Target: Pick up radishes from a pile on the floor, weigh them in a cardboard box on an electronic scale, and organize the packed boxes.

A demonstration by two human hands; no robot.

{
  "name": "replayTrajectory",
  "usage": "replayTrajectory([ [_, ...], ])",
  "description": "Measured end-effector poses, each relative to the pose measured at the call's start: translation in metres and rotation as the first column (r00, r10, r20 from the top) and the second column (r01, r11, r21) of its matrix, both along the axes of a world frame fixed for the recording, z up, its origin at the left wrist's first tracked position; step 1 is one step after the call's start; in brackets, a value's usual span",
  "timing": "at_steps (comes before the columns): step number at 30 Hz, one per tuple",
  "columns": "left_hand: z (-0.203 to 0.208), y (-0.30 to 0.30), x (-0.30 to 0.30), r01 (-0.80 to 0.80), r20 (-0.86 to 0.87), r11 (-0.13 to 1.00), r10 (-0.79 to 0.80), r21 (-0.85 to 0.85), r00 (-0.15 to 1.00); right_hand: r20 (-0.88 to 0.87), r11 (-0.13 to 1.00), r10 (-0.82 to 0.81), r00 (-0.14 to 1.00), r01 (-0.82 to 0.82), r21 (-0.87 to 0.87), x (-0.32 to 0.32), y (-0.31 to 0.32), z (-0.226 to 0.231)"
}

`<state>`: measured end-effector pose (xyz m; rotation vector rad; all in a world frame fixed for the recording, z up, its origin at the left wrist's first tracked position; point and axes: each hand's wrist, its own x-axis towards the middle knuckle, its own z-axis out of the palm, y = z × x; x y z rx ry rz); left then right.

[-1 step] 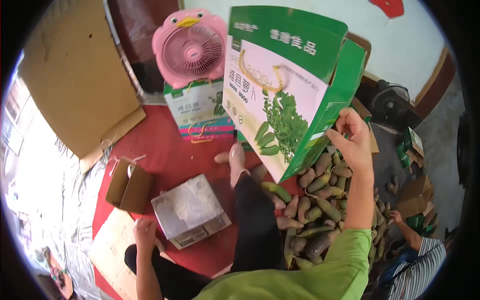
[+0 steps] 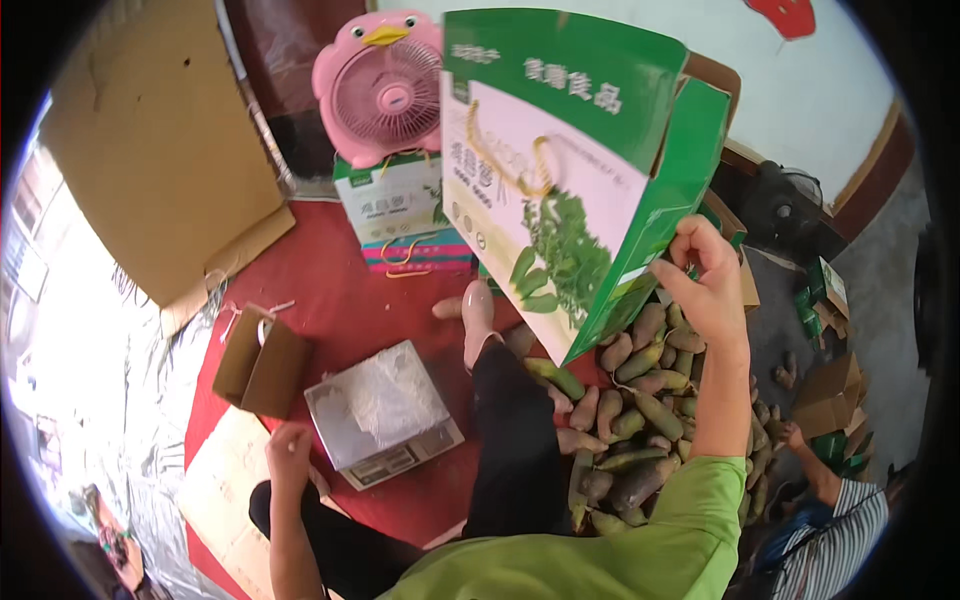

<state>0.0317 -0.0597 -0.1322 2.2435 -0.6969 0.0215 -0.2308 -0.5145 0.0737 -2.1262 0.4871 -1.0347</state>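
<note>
My right hand (image 2: pixel 708 285) grips the side edge of a large green and white gift carton (image 2: pixel 610 225) with a yellow rope handle, a picture of green radishes and leaves on its front. The carton is held up, tilted, its top flap open. Below it lies a heap of green radishes (image 2: pixel 640 420), many dusty with soil. My left hand (image 2: pixel 288 452) is curled closed over my left knee, nothing visible in it, close to the scale. The white scale (image 2: pixel 430 440), with a plastic-covered pan, sits on the red floor mat.
A small open brown box (image 2: pixel 255 370) stands left of the scale. Behind are a pink fan (image 2: pixel 390 95) on another carton (image 2: pixel 395 205) and a large cardboard sheet (image 2: pixel 165 150). At right are a black fan (image 2: pixel 780 205), brown boxes (image 2: pixel 825 395) and another person's arm (image 2: pixel 815 465).
The raised carton has shifted slightly left in the view. My left hand has risen a little, still curled. My right hand keeps its hold on the carton's edge.
</note>
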Motion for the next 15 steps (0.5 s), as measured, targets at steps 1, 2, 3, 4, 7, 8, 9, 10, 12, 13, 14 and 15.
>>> replayTrajectory([
  [1,0.003,-0.001,0.007,-0.044,-0.103,0.997,0.038,-0.059,0.994,-0.055,0.994,0.046,0.997,-0.051,-0.1,0.008,0.009,0.0],
  [2,0.005,0.002,0.012,-0.101,-0.207,0.989,0.078,-0.104,0.975,-0.114,0.976,0.094,0.989,-0.114,-0.186,0.015,0.018,-0.002],
  [3,0.0,0.011,0.027,-0.079,-0.267,0.981,0.029,-0.179,0.963,-0.157,0.979,0.136,0.978,-0.158,-0.132,0.023,0.031,0.0],
  [4,-0.001,0.02,0.041,-0.062,-0.317,0.966,-0.021,-0.249,0.948,-0.173,0.978,0.155,0.973,-0.175,-0.11,0.031,0.041,-0.003],
  [7,0.019,0.012,0.056,-0.281,-0.61,0.77,-0.171,-0.573,0.774,-0.226,0.884,0.389,0.893,-0.431,-0.183,0.063,0.059,-0.021],
  [8,0.017,0.021,0.068,-0.312,-0.627,0.685,-0.271,-0.659,0.73,-0.242,0.828,0.441,0.864,-0.495,-0.262,0.077,0.065,-0.025],
  [9,0.015,0.032,0.075,-0.323,-0.638,0.692,-0.257,-0.646,0.726,-0.277,0.813,0.47,0.838,-0.533,-0.235,0.088,0.075,-0.031],
  [10,0.012,0.039,0.081,-0.398,-0.658,0.611,-0.281,-0.684,0.699,-0.249,0.768,0.541,0.804,-0.592,-0.244,0.103,0.077,-0.047],
  [12,0.002,0.066,0.094,-0.578,-0.733,0.471,-0.273,-0.666,0.623,-0.21,0.722,0.625,0.752,-0.659,-0.209,0.131,0.091,-0.075],
  [13,0.0,0.073,0.093,-0.532,-0.731,0.519,-0.328,-0.669,0.599,-0.178,0.713,0.652,0.737,-0.676,-0.186,0.143,0.097,-0.095],
  [14,-0.003,0.083,0.089,-0.483,-0.728,0.562,-0.38,-0.672,0.57,-0.178,0.72,0.648,0.74,-0.672,-0.172,0.152,0.102,-0.115],
  [15,-0.027,0.109,0.095,-0.387,-0.675,0.576,-0.455,-0.72,0.58,-0.171,0.699,0.668,0.724,-0.69,-0.19,0.164,0.111,-0.133],
])
